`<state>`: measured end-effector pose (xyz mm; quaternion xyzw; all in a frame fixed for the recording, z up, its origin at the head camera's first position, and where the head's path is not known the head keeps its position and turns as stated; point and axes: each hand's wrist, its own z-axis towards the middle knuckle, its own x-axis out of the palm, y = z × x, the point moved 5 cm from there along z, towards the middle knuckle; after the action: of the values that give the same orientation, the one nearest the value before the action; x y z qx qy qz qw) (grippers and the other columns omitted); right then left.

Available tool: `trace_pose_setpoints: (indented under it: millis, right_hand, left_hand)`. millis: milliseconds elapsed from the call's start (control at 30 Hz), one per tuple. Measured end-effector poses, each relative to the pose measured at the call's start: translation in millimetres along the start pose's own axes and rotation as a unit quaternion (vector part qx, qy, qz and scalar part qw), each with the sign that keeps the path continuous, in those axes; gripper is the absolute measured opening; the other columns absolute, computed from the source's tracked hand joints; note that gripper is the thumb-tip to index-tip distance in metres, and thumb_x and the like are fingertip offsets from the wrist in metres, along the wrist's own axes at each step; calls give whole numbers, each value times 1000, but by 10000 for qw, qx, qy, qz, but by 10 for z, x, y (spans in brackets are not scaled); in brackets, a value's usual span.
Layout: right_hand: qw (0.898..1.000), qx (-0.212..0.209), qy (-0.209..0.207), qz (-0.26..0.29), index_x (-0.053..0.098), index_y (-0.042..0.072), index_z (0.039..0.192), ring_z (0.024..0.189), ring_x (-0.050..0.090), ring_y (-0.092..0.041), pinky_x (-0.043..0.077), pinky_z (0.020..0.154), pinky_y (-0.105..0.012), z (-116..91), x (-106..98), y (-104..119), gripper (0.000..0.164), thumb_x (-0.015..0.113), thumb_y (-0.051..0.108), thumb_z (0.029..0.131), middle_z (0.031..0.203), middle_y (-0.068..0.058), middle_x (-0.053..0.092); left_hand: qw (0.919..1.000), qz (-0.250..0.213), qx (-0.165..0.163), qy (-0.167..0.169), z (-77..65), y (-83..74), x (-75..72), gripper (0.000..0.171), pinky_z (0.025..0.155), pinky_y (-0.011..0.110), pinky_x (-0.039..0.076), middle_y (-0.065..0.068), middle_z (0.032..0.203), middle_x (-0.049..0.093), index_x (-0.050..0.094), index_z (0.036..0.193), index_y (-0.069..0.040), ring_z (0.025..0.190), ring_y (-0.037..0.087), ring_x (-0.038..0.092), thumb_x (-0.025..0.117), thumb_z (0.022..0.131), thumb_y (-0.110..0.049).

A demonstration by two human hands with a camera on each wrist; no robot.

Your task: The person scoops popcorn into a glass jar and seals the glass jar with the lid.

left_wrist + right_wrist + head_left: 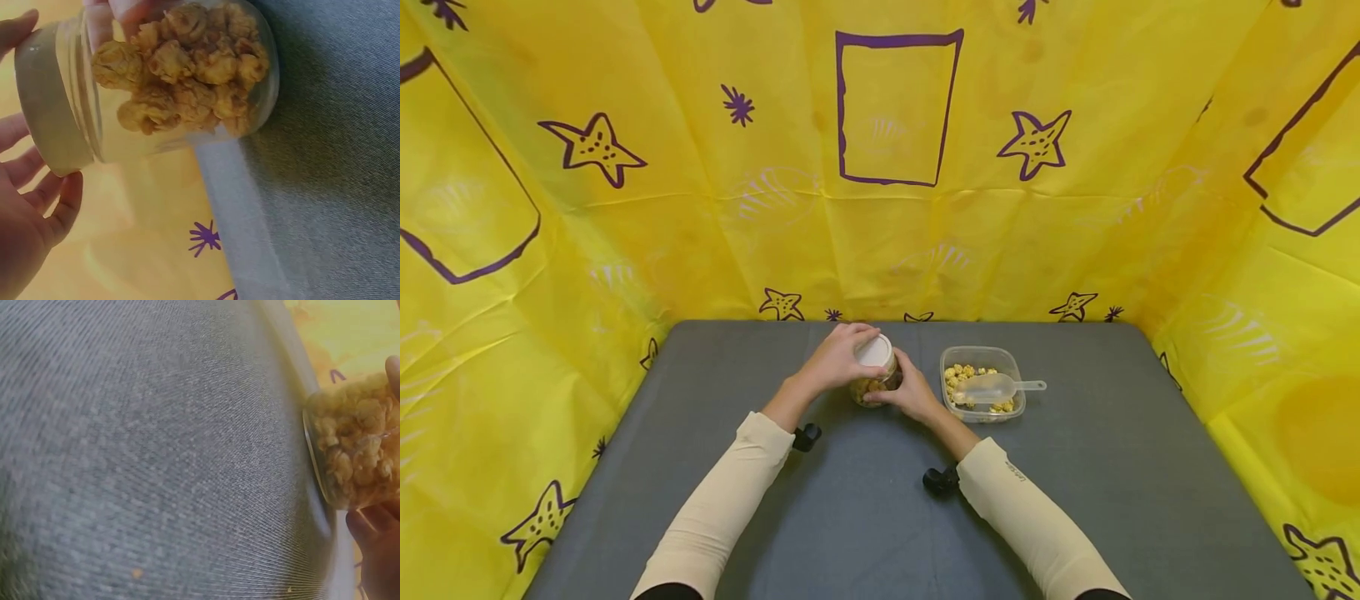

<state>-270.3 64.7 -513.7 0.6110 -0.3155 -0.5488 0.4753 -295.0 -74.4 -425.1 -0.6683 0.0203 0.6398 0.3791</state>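
A clear jar with caramel popcorn inside stands on the grey table, a white lid on its top. My left hand grips the lid, fingers and thumb spread around its rim. Lower down, my right hand holds the jar's side between thumb and fingers. In the right wrist view only the jar's popcorn-filled lower part and some fingers show. The popcorn fills much of the jar, with a gap below the lid.
Right of the jar sits a clear plastic tub of popcorn, with a translucent scoop lying across it, handle over the right rim. Small crumbs dot the grey table. A yellow printed cloth hangs behind and at both sides.
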Motion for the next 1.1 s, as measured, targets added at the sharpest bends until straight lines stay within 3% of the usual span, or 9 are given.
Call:
trace_pose_setpoints:
  millis: [367,500,600,700,800,933,1033,1100]
  right_hand:
    - [9998,-66,165,-94,23,16,155,128,52,-29,46,101,-49,13,22,-4,100,84,27,77,145,-12,47]
    - [9997,-156,137,-147,27,13,153,123,54,-28,48,96,-47,14,12,25,97,85,26,76,141,-12,51]
    - [9995,-236,104,-160,29,11,152,120,56,-27,50,93,-44,18,7,45,95,85,25,76,138,-12,54]
    - [9995,-265,115,-131,29,11,151,120,56,-27,50,93,-43,22,11,56,95,84,27,76,138,-12,54]
    - [9996,-227,149,-121,28,12,152,122,55,-28,49,95,-45,19,19,47,95,84,27,76,140,-11,52]
    - [9996,-189,189,-107,28,13,153,124,55,-29,49,98,-47,11,27,22,95,84,26,77,142,-12,51]
    - [9996,-211,167,-111,28,12,152,124,55,-30,49,97,-47,4,24,14,94,84,26,77,141,-13,52]
    - [9996,-230,132,-123,29,12,152,123,55,-30,49,97,-48,3,18,11,94,84,27,77,140,-14,52]
  left_hand:
    - [9980,480,56,416,33,-85,16,78,99,50,43,9,142,53,53,142,-13,128,32,46,78,78,-50]
    - [9958,83,320,852,48,-109,-31,80,95,46,47,11,145,50,43,148,-17,127,30,48,80,80,-36]
    - [9893,-221,608,1308,61,-146,-66,83,91,43,48,12,149,45,35,152,-17,125,29,49,79,82,-19]
    - [9845,-308,735,1561,66,-173,-83,81,92,42,48,12,150,43,36,152,-14,124,29,49,77,82,-13]
    - [9883,-237,471,1430,59,-167,-81,77,95,44,48,13,150,43,37,151,-13,128,31,47,76,85,-23]
    - [9954,357,-140,881,29,-144,-84,80,100,48,45,15,146,48,43,147,-9,130,33,46,74,83,-46]
    - [9922,935,-468,672,8,-141,-86,81,96,47,46,15,136,54,51,140,-5,119,32,51,71,81,-57]
    - [9895,1153,-522,691,10,-148,-82,80,92,46,48,15,130,56,54,137,-4,112,30,52,70,81,-59]
